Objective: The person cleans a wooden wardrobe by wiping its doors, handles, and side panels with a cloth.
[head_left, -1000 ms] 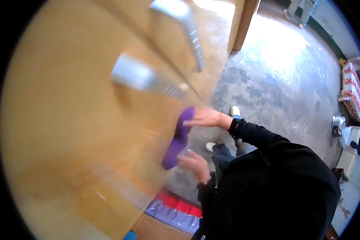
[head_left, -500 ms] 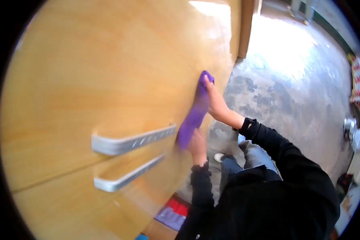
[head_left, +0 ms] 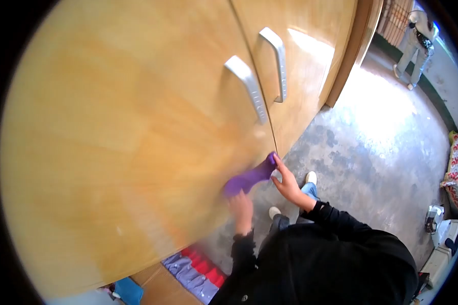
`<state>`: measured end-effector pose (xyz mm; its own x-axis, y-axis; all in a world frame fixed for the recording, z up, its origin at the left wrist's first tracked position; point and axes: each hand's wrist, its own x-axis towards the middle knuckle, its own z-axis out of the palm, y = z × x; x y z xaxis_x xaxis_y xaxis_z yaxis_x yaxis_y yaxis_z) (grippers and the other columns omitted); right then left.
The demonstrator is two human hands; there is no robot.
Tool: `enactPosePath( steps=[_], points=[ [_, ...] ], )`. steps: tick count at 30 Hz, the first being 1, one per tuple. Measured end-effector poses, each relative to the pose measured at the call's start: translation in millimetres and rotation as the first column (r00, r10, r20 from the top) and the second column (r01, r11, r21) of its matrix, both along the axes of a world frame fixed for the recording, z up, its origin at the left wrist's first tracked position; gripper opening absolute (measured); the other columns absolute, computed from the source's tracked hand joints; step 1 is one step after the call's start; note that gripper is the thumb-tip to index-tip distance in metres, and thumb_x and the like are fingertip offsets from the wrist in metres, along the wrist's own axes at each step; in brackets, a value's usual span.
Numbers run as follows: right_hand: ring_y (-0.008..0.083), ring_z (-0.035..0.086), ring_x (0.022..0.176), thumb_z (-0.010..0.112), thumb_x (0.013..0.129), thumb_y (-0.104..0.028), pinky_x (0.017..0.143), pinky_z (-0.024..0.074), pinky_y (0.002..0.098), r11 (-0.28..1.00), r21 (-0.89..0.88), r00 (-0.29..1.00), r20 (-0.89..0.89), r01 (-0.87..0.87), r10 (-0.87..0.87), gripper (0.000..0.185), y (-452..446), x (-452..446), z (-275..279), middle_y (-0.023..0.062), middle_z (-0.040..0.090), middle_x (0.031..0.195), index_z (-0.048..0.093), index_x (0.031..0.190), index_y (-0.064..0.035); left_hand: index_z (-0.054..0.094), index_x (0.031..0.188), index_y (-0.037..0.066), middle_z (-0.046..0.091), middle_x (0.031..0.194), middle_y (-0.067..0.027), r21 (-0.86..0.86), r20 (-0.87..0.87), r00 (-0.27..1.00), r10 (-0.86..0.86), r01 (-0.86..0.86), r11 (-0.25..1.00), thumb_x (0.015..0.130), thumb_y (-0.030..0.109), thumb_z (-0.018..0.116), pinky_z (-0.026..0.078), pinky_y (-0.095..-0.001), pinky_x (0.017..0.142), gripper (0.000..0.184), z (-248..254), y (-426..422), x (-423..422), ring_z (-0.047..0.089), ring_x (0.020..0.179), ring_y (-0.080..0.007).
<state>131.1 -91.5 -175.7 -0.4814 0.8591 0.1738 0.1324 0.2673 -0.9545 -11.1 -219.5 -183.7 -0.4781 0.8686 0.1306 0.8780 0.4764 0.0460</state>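
The purple cloth [head_left: 249, 177] is up against the big wooden door [head_left: 137, 127], down by its lower edge and near the crack where the two doors meet. It slants between the two hands. Its upper end is at the fingertips of the right hand [head_left: 289, 187], and its lower end is at the fingertips of the left hand [head_left: 241, 207]. The right hand's grip is spread, with a gap between the finger at the top and the one below, and it touches the cloth. The left hand is blurry, so I cannot tell if its grip pinches the cloth or just presses on it. The near handle [head_left: 247, 81] and the far handle [head_left: 281, 61] are above the cloth, well apart from both hands. Half a second ago the handles were to the left of the hands, and the cloth stood up straighter and looked longer. Now it is more slanted and looks shorter.
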Motion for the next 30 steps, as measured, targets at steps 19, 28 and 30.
enactPosePath(
  steps=[19, 28, 30],
  points=[
    [0.012, 0.061, 0.074, 0.053, 0.084, -0.005, 0.065, 0.047, 0.0248, 0.948, -0.317, 1.0, 0.01, -0.004, 0.007, 0.02, -123, 50, 0, 0.0085, 0.066, 0.08, 0.06, 0.1, 0.0041, 0.057, 0.1, 0.0, 0.062, 0.083, -0.0127, 0.295, 0.844, 0.536, 0.008, -0.476, 0.828, 0.087, 0.009, 0.048, 0.046, -0.0276, 0.068, 0.018, 20, -202, -20, 0.06, 0.071, -0.0171],
    [0.0148, 0.062, 0.075, 0.056, 0.081, -0.006, 0.067, 0.0471, 0.0261, 0.972, -0.219, 0.993, 0.102, 0.081, -0.06, 0.017, -128, 191, -9, 0.0094, 0.065, 0.081, 0.063, 0.096, -0.0006, 0.054, 0.104, 0.004, 0.061, 0.076, -0.0165, 0.316, 0.762, 0.647, 0.032, -0.414, 0.854, 0.088, 0.017, 0.048, 0.046, -0.0325, 0.061, 0.022, 21, -198, 67, 0.061, 0.066, -0.0265],
    [0.0194, 0.061, 0.078, 0.06, 0.079, -0.009, 0.069, 0.0466, 0.0287, 0.992, 0.102, 0.985, 0.146, 0.08, -0.094, 0.015, -132, 231, -9, 0.0108, 0.064, 0.083, 0.065, 0.092, -0.0033, 0.052, 0.109, 0.003, 0.062, 0.081, -0.018, 0.223, 0.74, 0.66, 0.125, -0.417, 0.881, 0.088, 0.017, 0.047, 0.047, -0.0334, 0.064, 0.025, 27, -198, 110, 0.062, 0.073, -0.0287]
  ],
)
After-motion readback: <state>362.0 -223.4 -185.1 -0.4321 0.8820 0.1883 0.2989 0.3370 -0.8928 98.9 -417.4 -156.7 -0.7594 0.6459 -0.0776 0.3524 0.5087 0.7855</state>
